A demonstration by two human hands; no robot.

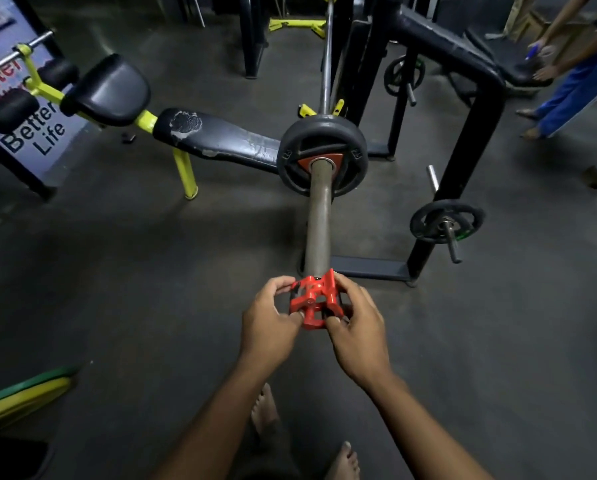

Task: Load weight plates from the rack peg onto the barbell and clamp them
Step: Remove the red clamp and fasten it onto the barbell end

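Under my hands the dark, scuffed rubber floor (151,271) is taking what little light this dim gym gives, and my bare feet (265,407) are standing on it just behind the grip. I am holding the red collar clamp (313,300) between both hands, my left hand (267,322) pinching its left side with thumb and fingers, my right hand (357,327) closing narrowly around its right side, so that its bore is lining up with the near end of the barbell sleeve (317,223); it looks to be just starting onto the tip, though I cannot tell how far it is seated. I am judging that two hands are steadying it because it needs to go on square before sliding. Straight ahead of the grip, the weight plate (323,157) is already sitting at the far end of the sleeve, well apart from the clamp. Ahead and to the right, a smaller plate (446,221) is hanging on a rack peg (452,245). Ahead and to the left, a worn black bench (217,136) on yellow legs is stretching away, and another person's blue trouser leg (574,95) is showing far off to the right.
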